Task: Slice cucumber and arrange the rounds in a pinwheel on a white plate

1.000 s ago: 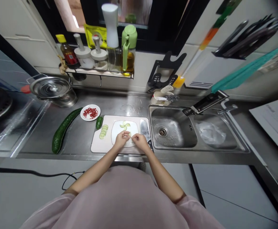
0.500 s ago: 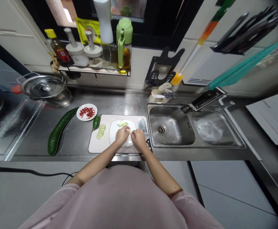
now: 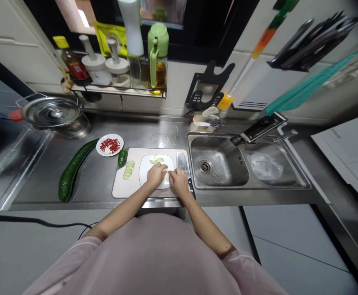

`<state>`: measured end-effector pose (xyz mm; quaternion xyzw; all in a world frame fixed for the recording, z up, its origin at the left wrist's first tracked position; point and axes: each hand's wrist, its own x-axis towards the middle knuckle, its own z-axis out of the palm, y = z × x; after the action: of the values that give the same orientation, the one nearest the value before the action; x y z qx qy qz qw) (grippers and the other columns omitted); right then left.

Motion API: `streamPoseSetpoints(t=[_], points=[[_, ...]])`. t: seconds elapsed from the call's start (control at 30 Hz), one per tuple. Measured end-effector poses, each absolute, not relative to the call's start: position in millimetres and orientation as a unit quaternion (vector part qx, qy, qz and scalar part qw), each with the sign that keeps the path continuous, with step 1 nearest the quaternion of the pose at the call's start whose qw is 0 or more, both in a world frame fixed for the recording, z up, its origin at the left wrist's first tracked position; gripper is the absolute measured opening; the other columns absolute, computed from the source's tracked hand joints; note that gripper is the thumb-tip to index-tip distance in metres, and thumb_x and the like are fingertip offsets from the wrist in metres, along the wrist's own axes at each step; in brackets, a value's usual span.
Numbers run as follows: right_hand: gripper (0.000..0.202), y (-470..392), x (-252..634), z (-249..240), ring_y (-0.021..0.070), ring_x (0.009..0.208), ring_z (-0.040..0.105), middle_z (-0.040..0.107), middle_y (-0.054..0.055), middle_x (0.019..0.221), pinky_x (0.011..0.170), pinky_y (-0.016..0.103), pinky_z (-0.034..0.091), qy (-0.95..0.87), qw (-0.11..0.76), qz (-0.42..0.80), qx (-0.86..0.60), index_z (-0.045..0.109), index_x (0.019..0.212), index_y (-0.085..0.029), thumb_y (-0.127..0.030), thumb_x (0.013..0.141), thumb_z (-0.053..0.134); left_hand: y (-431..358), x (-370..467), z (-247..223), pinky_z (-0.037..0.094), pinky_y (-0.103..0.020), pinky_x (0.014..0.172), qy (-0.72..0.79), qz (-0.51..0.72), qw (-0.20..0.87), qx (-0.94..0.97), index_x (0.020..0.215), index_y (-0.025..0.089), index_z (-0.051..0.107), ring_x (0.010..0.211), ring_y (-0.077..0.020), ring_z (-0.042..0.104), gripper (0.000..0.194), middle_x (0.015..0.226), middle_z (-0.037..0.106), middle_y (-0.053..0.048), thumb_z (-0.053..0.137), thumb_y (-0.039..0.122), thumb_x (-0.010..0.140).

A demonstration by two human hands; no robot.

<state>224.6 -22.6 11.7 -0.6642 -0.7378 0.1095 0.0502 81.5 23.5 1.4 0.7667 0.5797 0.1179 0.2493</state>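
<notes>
My left hand (image 3: 156,174) and my right hand (image 3: 178,181) meet over a white square plate (image 3: 144,178). Their fingertips pinch a pale green cucumber slice (image 3: 166,169), mostly covered by the fingers. Bent cucumber slices (image 3: 156,159) lie at the plate's far side. Under the plate is a pale cutting board (image 3: 120,189), with a row of overlapping cucumber slices (image 3: 129,170) on its left part. A dark green cucumber end (image 3: 122,158) rests at the board's left edge. Right of my right hand lies a knife (image 3: 182,160), its black handle toward me.
A long green cucumber (image 3: 74,172) and a round plate (image 3: 120,141) of chopped red pieces are on the left counter. Behind them stands a lidded steel pot (image 3: 74,125). A double sink (image 3: 245,184) is at right; bottles fill a wall rack (image 3: 105,92).
Both hands stay over the plate, with fingers slightly shifted around the slice. The whole view has moved a little, so most things appear slightly further left.
</notes>
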Motion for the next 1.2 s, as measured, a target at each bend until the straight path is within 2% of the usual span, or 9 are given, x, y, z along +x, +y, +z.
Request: streamPoseSetpoints(t=[0.23, 0.93, 1.2], points=[[0.034, -24.9, 225.1, 10.9, 0.0201, 0.092, 0.042, 0.052, 0.009, 0.102, 0.075, 0.028, 0.031, -0.741, 0.03, 0.122, -0.659, 0.067, 0.116, -0.026, -0.029, 0.097, 0.039, 22.9, 82.4, -5.7, 0.044, -0.028, 0.081, 0.586, 0.108, 0.249, 0.763, 0.107, 0.026, 0.068, 0.1, -0.0193, 0.058, 0.024, 0.102, 0.063, -0.005, 0.051, 0.031, 0.091], [0.033, -19.0, 223.8, 13.3, 0.0211, 0.096, 0.043, 0.051, 0.009, 0.104, 0.074, 0.028, 0.033, -0.736, 0.002, 0.132, -0.664, 0.066, 0.115, -0.026, -0.031, 0.098, 0.039, 28.4, 84.0, -2.4, 0.045, -0.027, 0.078, 0.604, 0.104, 0.279, 0.739, 0.106, 0.026, 0.069, 0.093, -0.0185, 0.06, 0.024, 0.101, 0.064, -0.004, 0.053, 0.03, 0.089], [0.033, -19.0, 224.3, 13.3, 0.021, 0.096, 0.044, 0.052, 0.009, 0.103, 0.074, 0.028, 0.033, -0.734, 0.011, 0.128, -0.667, 0.065, 0.118, -0.027, -0.03, 0.097, 0.04, 29.1, 85.5, 1.9, 0.044, -0.031, 0.089, 0.57, 0.13, 0.272, 0.764, 0.098, 0.022, 0.072, 0.106, -0.022, 0.054, 0.021, 0.105, 0.063, -0.007, 0.054, 0.025, 0.088]])
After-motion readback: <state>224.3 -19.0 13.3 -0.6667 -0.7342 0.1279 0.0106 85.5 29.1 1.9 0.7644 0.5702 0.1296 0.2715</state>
